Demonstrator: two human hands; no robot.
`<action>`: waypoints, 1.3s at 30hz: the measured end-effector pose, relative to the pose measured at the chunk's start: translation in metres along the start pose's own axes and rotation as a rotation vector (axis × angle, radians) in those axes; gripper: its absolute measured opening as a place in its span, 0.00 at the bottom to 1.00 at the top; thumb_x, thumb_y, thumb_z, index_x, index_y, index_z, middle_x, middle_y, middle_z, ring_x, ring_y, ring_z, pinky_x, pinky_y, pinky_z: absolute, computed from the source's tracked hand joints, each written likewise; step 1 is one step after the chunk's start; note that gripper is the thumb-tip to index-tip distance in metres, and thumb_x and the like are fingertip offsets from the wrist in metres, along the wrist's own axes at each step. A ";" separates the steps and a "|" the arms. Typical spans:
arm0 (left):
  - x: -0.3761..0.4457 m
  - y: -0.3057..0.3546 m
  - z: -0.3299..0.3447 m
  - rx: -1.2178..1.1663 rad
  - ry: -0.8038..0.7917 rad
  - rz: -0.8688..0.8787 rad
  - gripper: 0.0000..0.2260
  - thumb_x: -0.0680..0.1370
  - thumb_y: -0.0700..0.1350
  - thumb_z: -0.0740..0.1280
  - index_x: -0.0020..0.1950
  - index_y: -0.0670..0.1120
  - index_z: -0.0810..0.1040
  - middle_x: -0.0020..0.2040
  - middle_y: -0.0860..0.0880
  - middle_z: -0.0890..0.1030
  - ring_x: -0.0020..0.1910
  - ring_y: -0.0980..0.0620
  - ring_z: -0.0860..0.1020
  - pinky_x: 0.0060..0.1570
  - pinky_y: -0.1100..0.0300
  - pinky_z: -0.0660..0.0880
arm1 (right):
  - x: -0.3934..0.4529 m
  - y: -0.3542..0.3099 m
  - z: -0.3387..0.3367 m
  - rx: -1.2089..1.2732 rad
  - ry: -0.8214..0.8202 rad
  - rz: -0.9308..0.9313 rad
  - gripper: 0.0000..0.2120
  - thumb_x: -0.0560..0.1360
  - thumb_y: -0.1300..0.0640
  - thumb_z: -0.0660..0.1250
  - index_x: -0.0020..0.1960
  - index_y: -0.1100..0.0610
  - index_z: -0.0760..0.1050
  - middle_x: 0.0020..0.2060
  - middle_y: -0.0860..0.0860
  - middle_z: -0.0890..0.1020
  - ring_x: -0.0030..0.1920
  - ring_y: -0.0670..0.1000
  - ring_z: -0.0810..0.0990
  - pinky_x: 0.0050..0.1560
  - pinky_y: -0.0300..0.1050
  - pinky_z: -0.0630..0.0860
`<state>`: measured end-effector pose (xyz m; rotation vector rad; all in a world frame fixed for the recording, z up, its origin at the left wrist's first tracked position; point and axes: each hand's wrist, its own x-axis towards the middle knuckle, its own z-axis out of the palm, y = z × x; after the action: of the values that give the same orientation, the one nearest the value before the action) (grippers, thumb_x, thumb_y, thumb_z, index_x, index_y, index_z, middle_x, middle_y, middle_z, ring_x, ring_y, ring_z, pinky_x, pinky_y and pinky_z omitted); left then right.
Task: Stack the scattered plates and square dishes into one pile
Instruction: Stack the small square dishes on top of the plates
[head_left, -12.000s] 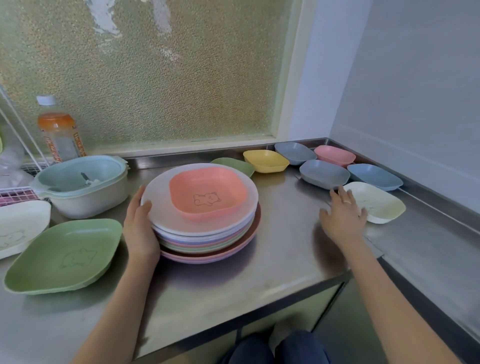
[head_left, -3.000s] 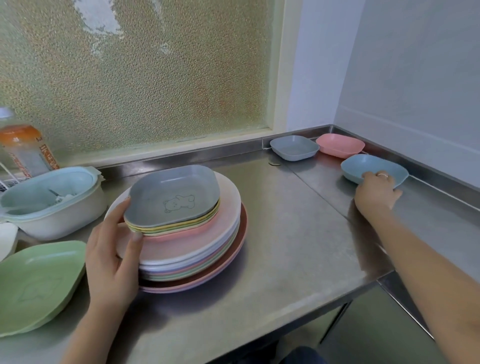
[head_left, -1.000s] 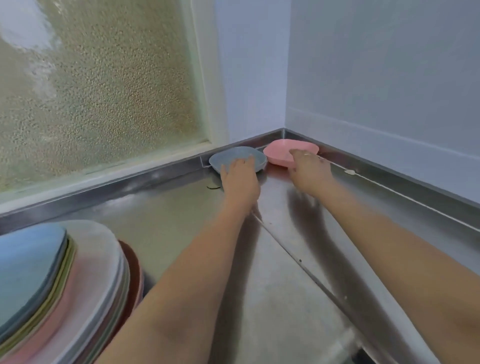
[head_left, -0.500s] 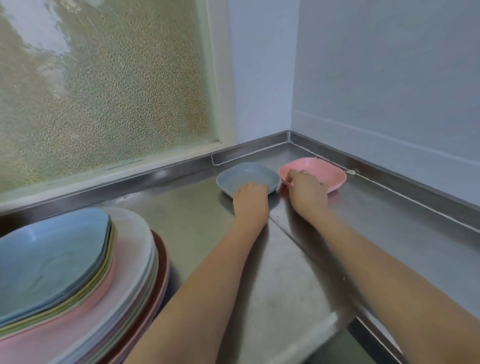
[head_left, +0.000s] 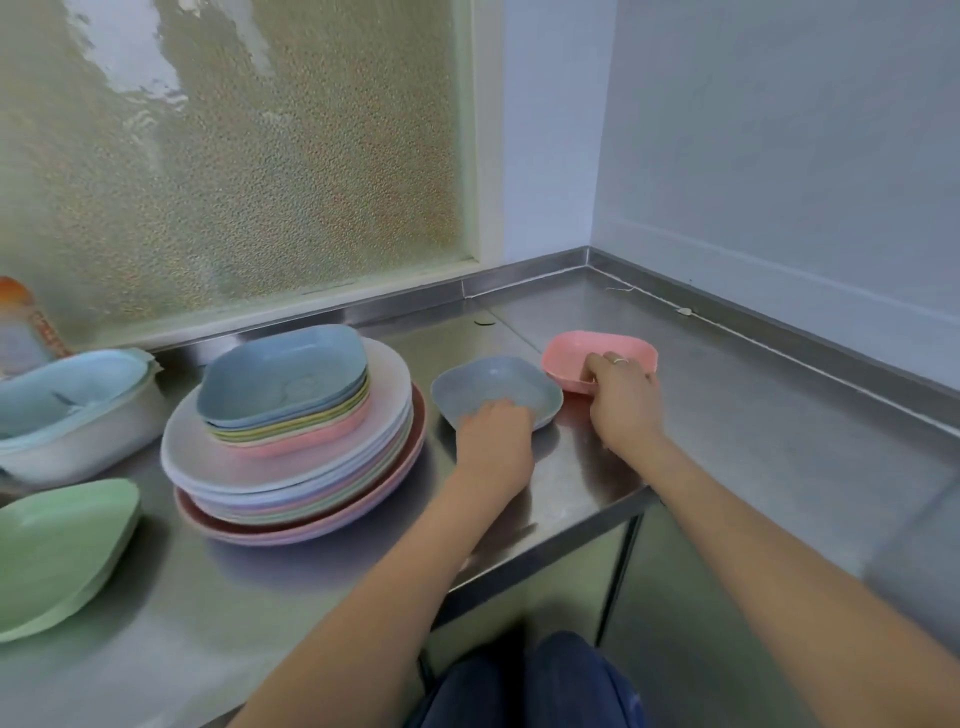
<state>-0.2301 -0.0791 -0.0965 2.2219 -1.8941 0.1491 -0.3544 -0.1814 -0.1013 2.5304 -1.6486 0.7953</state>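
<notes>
The steel counter (head_left: 727, 415) runs along the frosted window (head_left: 234, 145) and turns at the wall corner. The pile (head_left: 296, 441) of round plates topped by nested square dishes stands left of centre, and more of it shows than half a second ago, when only its right part was in the picture. The white tub (head_left: 78, 415) with a blue insert, the green plate (head_left: 57, 545) at the near left edge and the bottle (head_left: 26, 332) at far left have come into the picture since then. The grey dish (head_left: 493, 384) now lies just beside the pile's right rim; half a second ago it sat close to the back corner. The pink dish (head_left: 597, 358) touches the grey dish's right corner and has likewise come away from the corner. The left hand (head_left: 493, 441) grips the grey dish's near edge, fingers curled over the rim. The right hand (head_left: 623, 400) grips the pink dish's near rim, thumb and fingers pinched on it, a ring on one finger. Both dishes appear to rest on the counter.
</notes>
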 end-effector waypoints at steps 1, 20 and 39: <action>-0.007 -0.004 -0.003 0.029 -0.005 0.001 0.11 0.75 0.37 0.59 0.54 0.43 0.76 0.55 0.42 0.77 0.55 0.42 0.75 0.45 0.53 0.66 | -0.003 -0.004 -0.003 0.012 0.021 0.000 0.16 0.66 0.71 0.57 0.48 0.56 0.74 0.49 0.56 0.78 0.52 0.60 0.73 0.51 0.51 0.68; -0.130 -0.173 -0.094 -0.633 0.921 -0.580 0.15 0.75 0.47 0.58 0.58 0.44 0.76 0.53 0.44 0.81 0.53 0.43 0.77 0.56 0.51 0.71 | -0.044 -0.234 -0.058 0.460 0.109 -0.685 0.11 0.72 0.69 0.63 0.46 0.55 0.79 0.46 0.51 0.83 0.48 0.58 0.76 0.49 0.49 0.71; -0.076 -0.226 -0.082 -0.958 0.506 -0.473 0.20 0.77 0.42 0.57 0.70 0.45 0.70 0.70 0.47 0.72 0.69 0.50 0.68 0.72 0.53 0.61 | -0.024 -0.228 -0.015 0.857 -0.343 -0.110 0.23 0.80 0.57 0.53 0.74 0.54 0.58 0.74 0.49 0.62 0.73 0.47 0.59 0.70 0.39 0.52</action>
<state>-0.0146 0.0459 -0.0552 1.6478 -0.8428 -0.2153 -0.1724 -0.0557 -0.0405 3.4535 -1.4074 1.3483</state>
